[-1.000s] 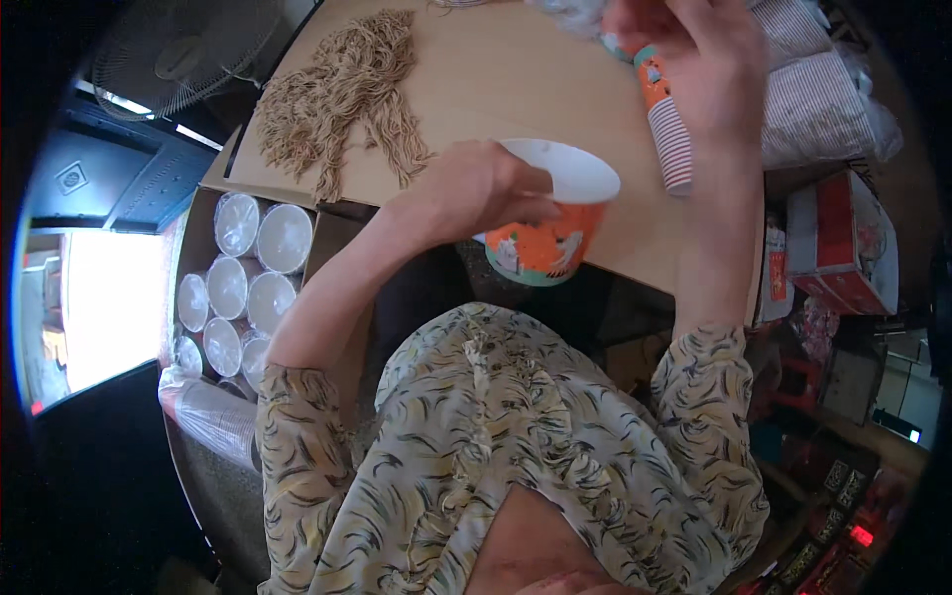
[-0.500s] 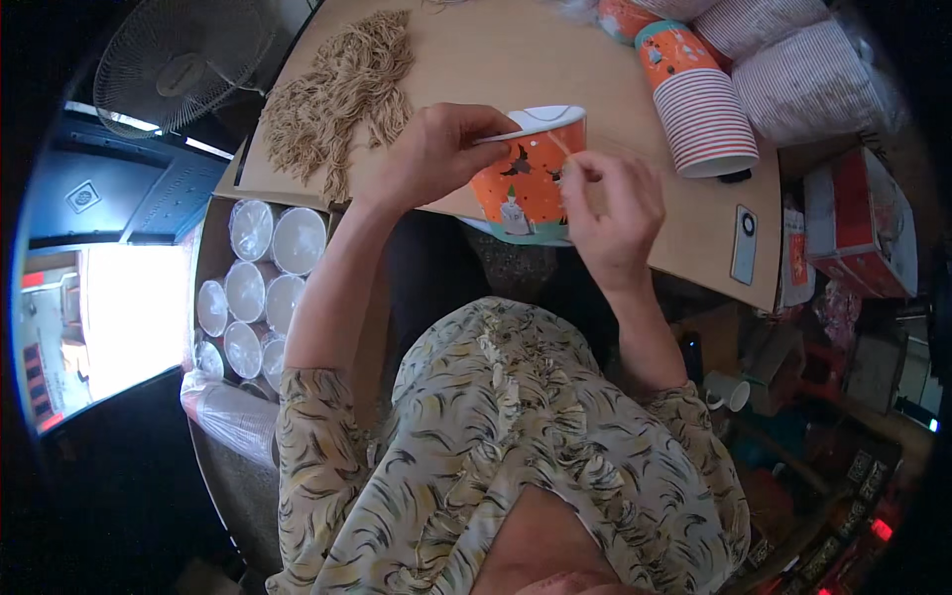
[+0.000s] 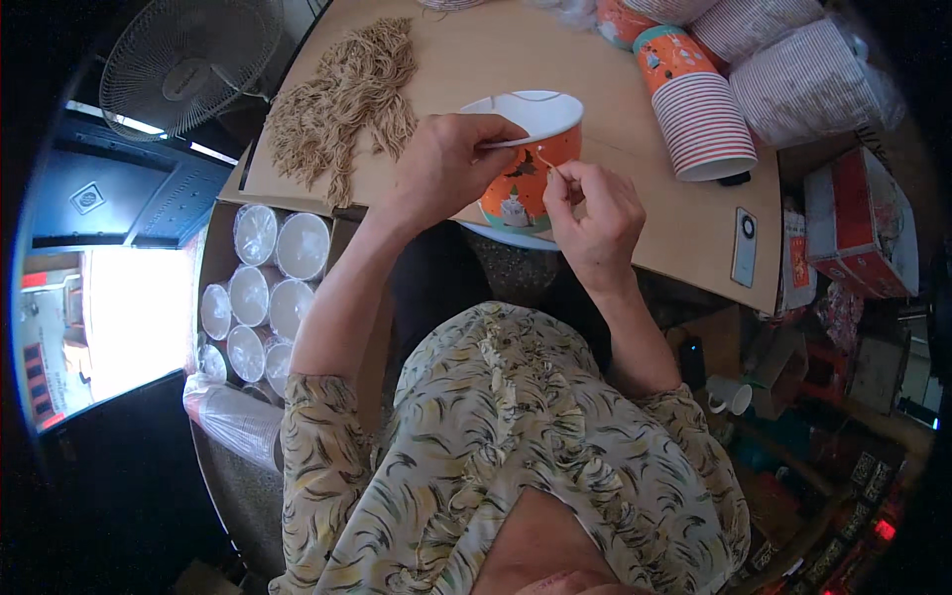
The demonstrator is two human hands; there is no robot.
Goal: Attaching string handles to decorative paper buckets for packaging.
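In front of my lap, at the table's near edge, is an orange paper bucket (image 3: 533,186) with a Halloween print and a white inside. My left hand (image 3: 446,164) is closed on its rim, thumb and fingers on either side of the wall. A tan cord (image 3: 547,161) comes out through the side just below the rim, and my right hand (image 3: 598,210) pinches it between thumb and fingertips. More cord lies across the inside by the far rim. Under the bucket shows a white rounded edge (image 3: 511,238), mostly hidden.
A heap of tan cords (image 3: 349,109) lies on the table (image 3: 486,59) at left. At right are stacked paper buckets (image 3: 704,124), bagged stacks (image 3: 808,84) and a phone (image 3: 744,246). A box of wrapped cups (image 3: 248,296) stands left; a fan (image 3: 188,69) is behind it.
The bucket's opening has tilted toward me, so more of its inside shows. My right hand has moved slightly left, closer to the bucket's side, still pinching the cord.
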